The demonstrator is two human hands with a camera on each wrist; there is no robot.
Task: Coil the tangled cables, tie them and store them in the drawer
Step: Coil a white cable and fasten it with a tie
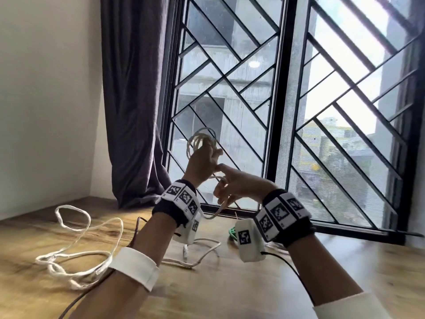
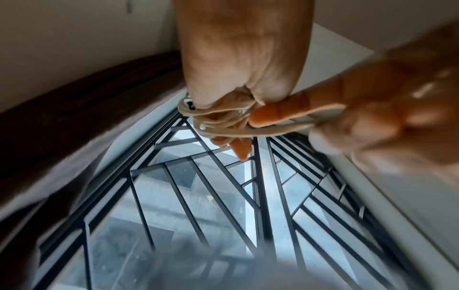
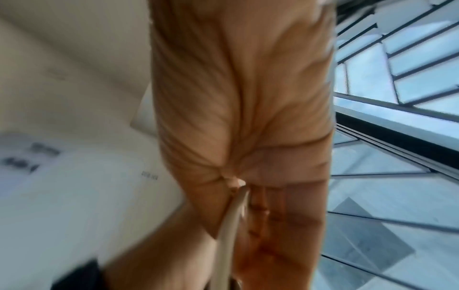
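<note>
The white cable (image 1: 202, 140) is already partly coiled: your left hand (image 1: 202, 162) is raised in front of the window with its fingers curled round a bunch of loops that stand up above it. Your right hand (image 1: 239, 184) sits just beside and slightly below it, its fingers closed on the running strand, index tip touching the left hand. From that grip the strand drops under your right wrist toward the surface (image 1: 230, 284), where the loose tail (image 1: 202, 252) lies below and between your forearms. So the feed comes from below and toward you, while the coil's plane stands roughly upright, facing you. The right hand is the nearer one to the slack, so I'd judge it should bring each new turn up and over into the left. A second, flatter white cord (image 1: 76, 245) sprawls on the surface to your left, untouched, and something green (image 1: 232, 233) peeks out behind your right wrist. No drawer is in view.
</note>
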